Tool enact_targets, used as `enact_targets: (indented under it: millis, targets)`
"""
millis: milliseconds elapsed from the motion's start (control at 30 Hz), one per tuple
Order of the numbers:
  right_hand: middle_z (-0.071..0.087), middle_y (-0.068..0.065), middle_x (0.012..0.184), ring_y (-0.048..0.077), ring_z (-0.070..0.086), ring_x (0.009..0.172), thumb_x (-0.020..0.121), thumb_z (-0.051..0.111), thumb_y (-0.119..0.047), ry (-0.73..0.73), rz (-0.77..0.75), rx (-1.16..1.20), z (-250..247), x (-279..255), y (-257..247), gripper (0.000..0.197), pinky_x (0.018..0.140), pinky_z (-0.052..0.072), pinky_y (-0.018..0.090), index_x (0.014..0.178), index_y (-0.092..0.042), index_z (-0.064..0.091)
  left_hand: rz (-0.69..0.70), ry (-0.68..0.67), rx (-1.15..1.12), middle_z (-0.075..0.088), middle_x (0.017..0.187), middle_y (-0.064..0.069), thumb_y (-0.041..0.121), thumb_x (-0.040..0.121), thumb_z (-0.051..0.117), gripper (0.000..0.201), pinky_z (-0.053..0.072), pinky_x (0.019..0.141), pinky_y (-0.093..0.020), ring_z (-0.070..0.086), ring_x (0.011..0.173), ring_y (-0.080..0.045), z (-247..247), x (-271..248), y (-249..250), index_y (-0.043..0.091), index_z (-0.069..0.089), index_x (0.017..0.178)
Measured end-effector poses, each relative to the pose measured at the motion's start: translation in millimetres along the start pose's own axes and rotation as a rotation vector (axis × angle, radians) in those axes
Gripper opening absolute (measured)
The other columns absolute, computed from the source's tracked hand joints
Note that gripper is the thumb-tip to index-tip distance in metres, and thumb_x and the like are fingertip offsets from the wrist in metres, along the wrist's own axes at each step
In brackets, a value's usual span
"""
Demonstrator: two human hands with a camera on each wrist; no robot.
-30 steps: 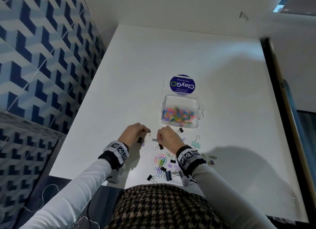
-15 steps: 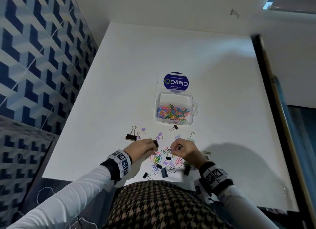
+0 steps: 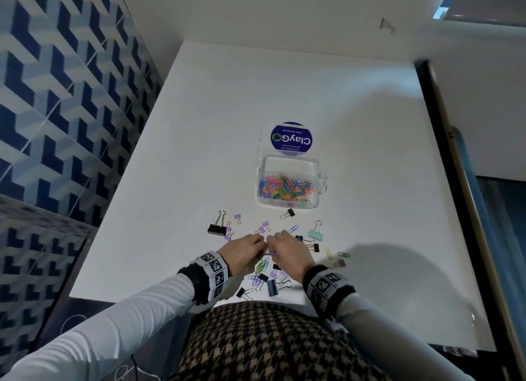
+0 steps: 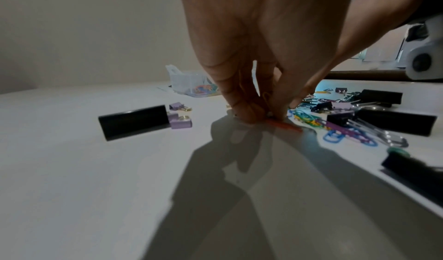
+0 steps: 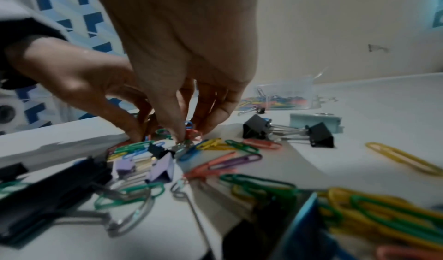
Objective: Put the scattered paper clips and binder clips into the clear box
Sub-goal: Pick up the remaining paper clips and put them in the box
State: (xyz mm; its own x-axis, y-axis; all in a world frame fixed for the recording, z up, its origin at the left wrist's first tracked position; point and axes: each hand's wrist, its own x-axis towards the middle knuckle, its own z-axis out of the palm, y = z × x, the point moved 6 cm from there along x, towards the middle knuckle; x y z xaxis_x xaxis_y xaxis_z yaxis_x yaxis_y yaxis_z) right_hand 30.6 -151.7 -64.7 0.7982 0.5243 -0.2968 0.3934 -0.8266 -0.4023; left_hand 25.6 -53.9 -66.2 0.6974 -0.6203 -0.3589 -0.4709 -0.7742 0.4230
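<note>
Two hands work side by side over the clips scattered at the near edge of the white desk [image 3: 216,130]. The left hand [image 3: 245,252] has its fingertips bunched down on the desk, pinching an orange paper clip [image 4: 266,98] between them, with a red clip [image 4: 284,125] lying just under them. The right hand [image 3: 287,251] reaches down with curled fingers into the pile of paper clips [image 5: 215,146], pinching at a small silver clip; how firm the hold is cannot be told. The clear box [image 3: 290,164] stands open farther back on the desk, coloured paper clips in its bottom, its lid with a round blue label [image 3: 291,138] lying flat behind it. A large black binder clip [image 3: 216,226] sits left of the hands, a mint one [image 3: 316,234] to their right.
</note>
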Motion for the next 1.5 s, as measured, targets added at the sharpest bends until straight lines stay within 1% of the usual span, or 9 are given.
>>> enact_targets:
  millis: [233,433,667,867,967,1067,1233,1333,1500]
  targets:
    - [0.059,0.001,0.067,0.022,0.055,0.068,0.074,0.062,-0.004,0.040,0.194,0.463,-8,0,34,0.021,0.062,0.044,0.034,0.068,-0.021,0.052,-0.070,-0.005,-0.167,0.062,0.100,-0.009,0.007,0.078,0.056,0.018,0.046,0.073,-0.029,0.057,0.086,-0.023,-19,0,-8,0.008,0.054,0.097]
    - [0.072,-0.002,0.072,0.020,0.069,0.071,0.057,0.070,-0.038,0.219,0.399,0.827,-55,-7,73,0.022,0.074,0.056,0.045,0.071,-0.026,0.059,-0.247,0.332,-0.496,0.067,0.094,-0.011,0.003,0.088,0.053,0.013,0.049,0.075,-0.023,0.056,0.081,-0.015,-100,29,-27,0.001,0.062,0.098]
    - [0.060,0.005,0.064,0.029,0.062,0.063,0.070,0.071,0.002,0.534,0.485,0.931,-114,31,101,0.027,0.060,0.056,0.036,0.061,-0.020,0.058,-0.228,0.260,-0.337,0.067,0.107,-0.018,-0.002,0.085,0.051,0.020,0.039,0.084,-0.022,0.060,0.102,-0.030,-127,96,-37,0.001,0.065,0.100]
    - [0.059,0.003,0.108,0.019,0.059,0.091,0.089,0.051,-0.017,0.360,0.233,0.392,-90,29,75,0.015,0.082,0.051,0.040,0.099,-0.024,0.059,-0.024,0.218,-0.160,0.063,0.113,-0.011,0.007,0.088,0.052,0.024,0.048,0.092,-0.039,0.060,0.101,-0.028,-108,62,-14,0.012,0.064,0.108]
    - [0.058,0.003,0.111,0.016,0.058,0.092,0.090,0.052,-0.012,0.087,-0.100,0.170,-58,-6,35,0.017,0.083,0.053,0.030,0.105,-0.017,0.060,0.006,0.009,-0.198,0.061,0.112,-0.003,0.013,0.092,0.049,0.023,0.048,0.096,-0.033,0.060,0.102,-0.020,-65,20,-3,0.014,0.061,0.112]
    - [0.066,0.008,0.099,0.019,0.062,0.086,0.073,0.072,-0.001,0.054,-0.401,-0.100,-25,-32,25,0.032,0.070,0.058,0.025,0.103,-0.008,0.063,0.021,-0.173,-0.195,0.053,0.118,-0.003,0.006,0.091,0.046,0.030,0.048,0.085,-0.025,0.060,0.099,-0.018,-22,-8,0,0.012,0.052,0.120]
    - [0.063,0.009,0.096,0.020,0.060,0.083,0.070,0.072,-0.002,0.112,-0.396,-0.145,-11,-34,34,0.039,0.067,0.056,0.027,0.107,-0.006,0.059,0.080,-0.169,-0.037,0.041,0.129,-0.003,0.011,0.087,0.051,0.046,0.040,0.073,-0.025,0.058,0.097,-0.021,6,-3,8,0.018,0.037,0.130]
    - [0.059,0.008,0.090,0.019,0.051,0.083,0.075,0.068,-0.009,0.099,-0.282,-0.096,-12,-27,42,0.022,0.064,0.053,0.035,0.095,-0.008,0.058,0.059,-0.067,-0.038,0.053,0.086,0.005,0.043,0.088,0.045,0.023,0.042,0.073,-0.035,0.061,0.068,-0.015,-3,11,14,0.024,0.047,0.100]
    - [0.057,0.008,0.085,0.021,0.046,0.086,0.085,0.059,-0.018,-0.048,-0.137,-0.050,-7,-21,53,0.009,0.067,0.047,0.039,0.082,-0.009,0.056,0.063,-0.125,0.070,0.045,0.104,-0.004,0.013,0.091,0.045,0.010,0.046,0.069,-0.037,0.052,0.084,-0.018,-2,17,12,0.012,0.049,0.099]
